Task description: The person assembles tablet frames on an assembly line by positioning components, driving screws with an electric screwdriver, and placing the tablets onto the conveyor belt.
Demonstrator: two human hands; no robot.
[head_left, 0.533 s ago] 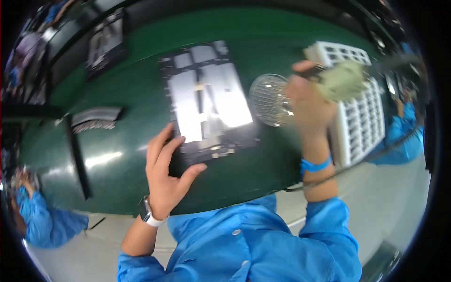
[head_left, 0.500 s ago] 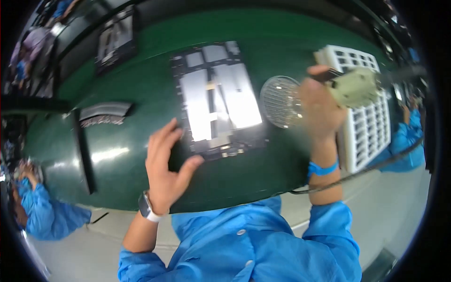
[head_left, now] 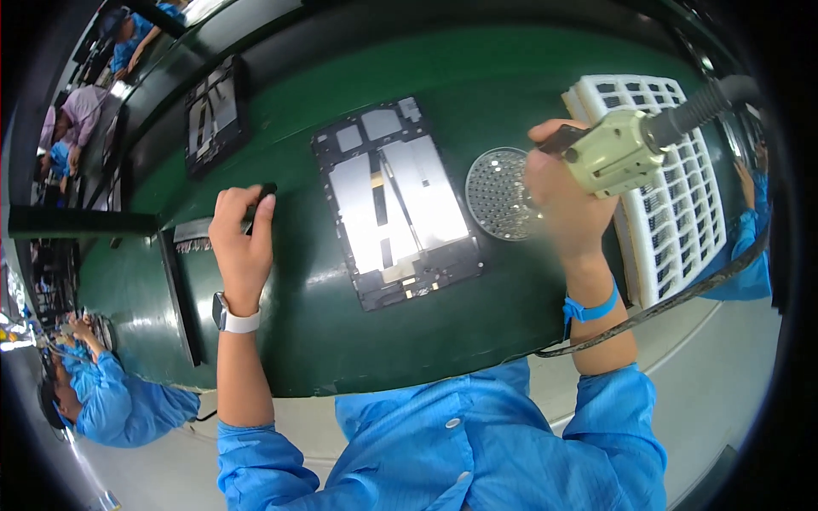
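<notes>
My left hand (head_left: 243, 247) is closed at the left of the table, thumb and forefinger pinched on the black end of a brush (head_left: 194, 232). Its bristles show beyond my knuckles; the palm hides the rest. My right hand (head_left: 573, 209), smeared by motion, is wrapped round a pale green electric screwdriver (head_left: 620, 153) with a thick ribbed cord; its tip is hidden. Between my hands lies an opened tablet (head_left: 396, 204), dark-framed with silver panels, touched by neither hand. A round clear dish (head_left: 498, 196) with rows of small holes sits beside my right hand, which overlaps its edge.
A white grid tray (head_left: 677, 192) stands at the right. A second opened tablet (head_left: 215, 115) lies far left. Near the left end is a dark bar (head_left: 177, 298). A thin cord (head_left: 673, 311) runs past my blue wrist strap (head_left: 592, 302). Other people sit along both sides.
My left hand has moved left from the tablet's edge to the brush and closed on its end. The right hand keeps hold of the screwdriver beside the dish. The whole view has shifted slightly.
</notes>
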